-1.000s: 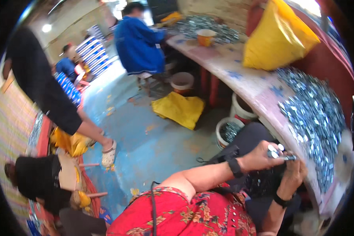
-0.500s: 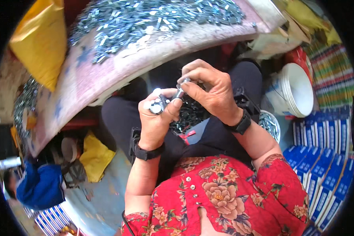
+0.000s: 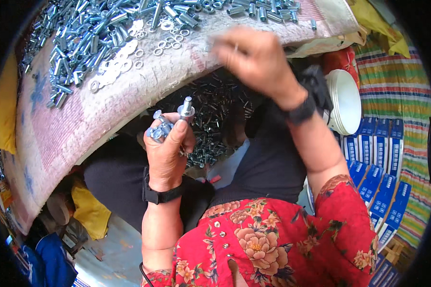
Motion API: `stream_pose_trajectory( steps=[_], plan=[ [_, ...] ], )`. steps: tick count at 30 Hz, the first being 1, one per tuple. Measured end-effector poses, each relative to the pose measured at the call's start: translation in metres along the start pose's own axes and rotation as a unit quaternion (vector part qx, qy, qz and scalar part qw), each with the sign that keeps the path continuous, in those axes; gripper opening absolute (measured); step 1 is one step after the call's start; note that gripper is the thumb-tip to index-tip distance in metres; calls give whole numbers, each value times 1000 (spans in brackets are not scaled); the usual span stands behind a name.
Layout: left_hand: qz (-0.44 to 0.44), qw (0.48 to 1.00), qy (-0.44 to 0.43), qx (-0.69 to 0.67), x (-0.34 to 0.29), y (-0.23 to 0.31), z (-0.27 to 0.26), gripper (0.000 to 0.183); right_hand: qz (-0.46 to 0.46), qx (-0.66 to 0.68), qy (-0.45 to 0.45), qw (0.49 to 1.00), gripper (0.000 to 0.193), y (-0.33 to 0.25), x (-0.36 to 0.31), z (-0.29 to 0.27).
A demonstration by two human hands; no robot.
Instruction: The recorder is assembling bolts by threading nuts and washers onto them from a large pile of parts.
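My left hand (image 3: pixel 166 160) is closed around several metal bolts (image 3: pixel 160 127), their heads sticking out past the fingers. Between its thumb and fingers one bolt stands upright with a washer and sleeve (image 3: pixel 187 111) on it. Above the near edge of the cloth-covered table (image 3: pixel 100 103) is my right hand (image 3: pixel 256 62), its fingertips smeared by motion. Whether they hold anything cannot be made out. Closest to those fingers lie small metal rings (image 3: pixel 170 44). Flat bright washers (image 3: pixel 117 67) lie farther left, beside a large heap of metal sleeves (image 3: pixel 88 40).
Dark metal pieces (image 3: pixel 210 129) are piled below the table edge, between my legs. A white bucket (image 3: pixel 347 103) stands at the right, by stacked blue-and-white boxes (image 3: pixel 385 196) and a striped sheet (image 3: pixel 392 71). Yellow bags (image 3: pixel 90 213) and blue cloth (image 3: pixel 55 260) are at the left.
My right hand has left the bolt at my left hand and moved up over the table edge. The bolt stays in my left hand. The view has shifted closer to the table.
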State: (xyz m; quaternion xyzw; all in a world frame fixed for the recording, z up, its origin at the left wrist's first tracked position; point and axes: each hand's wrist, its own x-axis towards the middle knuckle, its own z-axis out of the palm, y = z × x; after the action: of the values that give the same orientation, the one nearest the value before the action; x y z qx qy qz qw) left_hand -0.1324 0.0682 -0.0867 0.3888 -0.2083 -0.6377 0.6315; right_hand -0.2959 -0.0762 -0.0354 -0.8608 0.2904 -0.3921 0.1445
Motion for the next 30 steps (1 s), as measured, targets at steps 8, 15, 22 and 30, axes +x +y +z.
stream_pose_trajectory(
  steps=[8,15,22,30],
  plan=[
    [-22,999,1,36,4,-3,-7,22,-58,-290,-39,954,7,68,46,8],
    [-16,999,9,36,-4,-1,-10,22,-66,-357,-99,927,11,69,62,4],
    [5,1000,3,18,-9,-1,-11,18,-42,-165,-49,984,17,50,47,1],
    [19,998,-35,49,-19,2,-10,17,-3,155,-212,965,20,-62,-21,3]
  ],
)
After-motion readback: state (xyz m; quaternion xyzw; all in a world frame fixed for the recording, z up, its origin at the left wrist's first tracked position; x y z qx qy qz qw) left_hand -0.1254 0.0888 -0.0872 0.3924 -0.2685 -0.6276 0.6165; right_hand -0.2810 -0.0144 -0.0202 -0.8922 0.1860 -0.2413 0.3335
